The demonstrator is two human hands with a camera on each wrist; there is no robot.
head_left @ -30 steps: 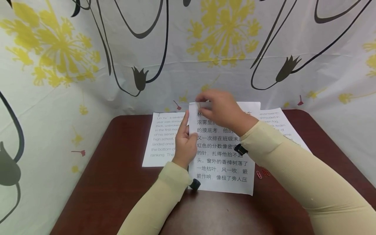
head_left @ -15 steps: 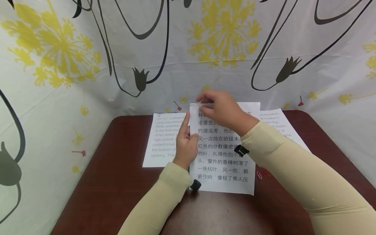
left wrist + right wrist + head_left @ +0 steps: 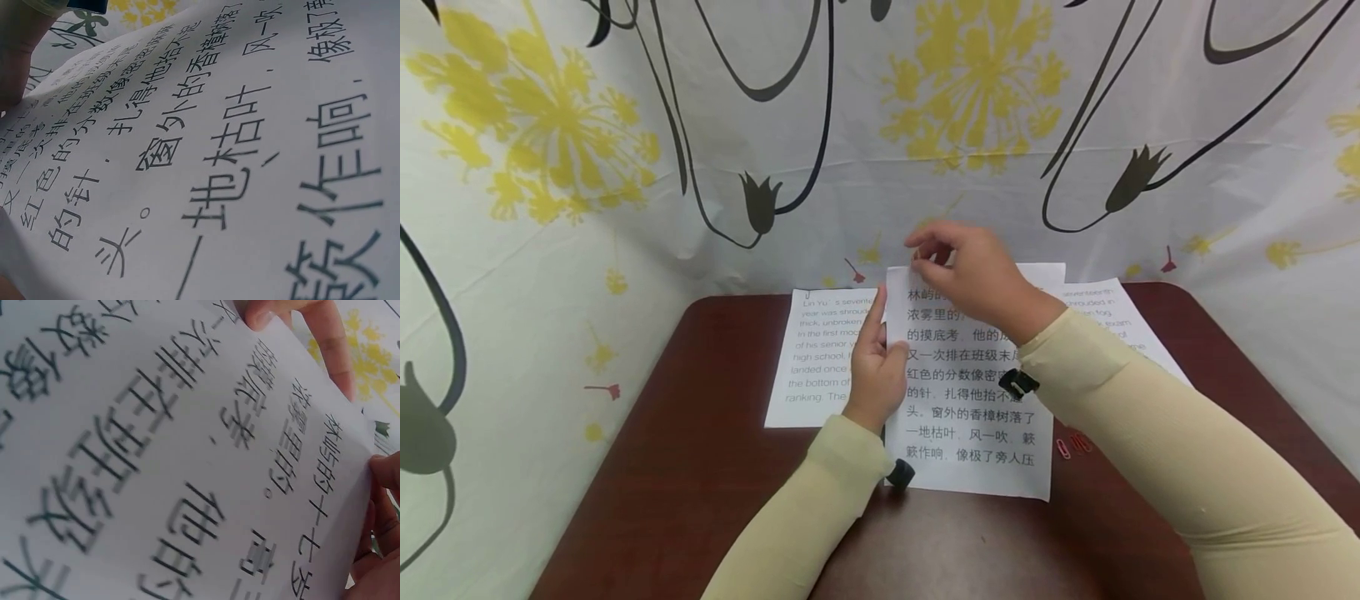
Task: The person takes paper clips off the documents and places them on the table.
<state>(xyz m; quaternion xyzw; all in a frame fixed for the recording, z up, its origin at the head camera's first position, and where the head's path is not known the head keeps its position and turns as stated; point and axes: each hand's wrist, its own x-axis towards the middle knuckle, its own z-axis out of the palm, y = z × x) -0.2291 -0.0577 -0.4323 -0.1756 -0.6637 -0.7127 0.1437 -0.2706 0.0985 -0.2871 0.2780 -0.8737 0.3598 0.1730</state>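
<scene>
- White sheet with English print point(image 3: 820, 354) lies flat on the brown table point(image 3: 700, 467), just left of the Chinese-text sheet point(image 3: 970, 417), which serves as landmark; it has not shifted over the last second.
- Left hand point(image 3: 874, 367) stands at the left edge of the Chinese-text sheet, forefinger straight up along the edge and thumb pressed onto the paper face; its hold looks the same as a second ago, a steadying pinch on that edge.
- Chinese-text sheet sits mid-table, its near end resting on the wood and its far end lifted slightly; the left wrist view shows its print point(image 3: 206, 162) close up.
- Right hand point(image 3: 973, 275) is at the top left corner of that sheet. A second ago its fingertips lay lower on the corner; now they have risen a little and curl in a narrow pinch above the top edge. Whether a clip sits between them I cannot tell.
- By my judgement, the corner work is ending and the hand is starting to come away.
- Red paper clips point(image 3: 1070, 443) lie just right of the sheet's lower corner, unmoved.
- Another printed sheet point(image 3: 1105, 312) shows right of the landmark, partly under the right sleeve.
</scene>
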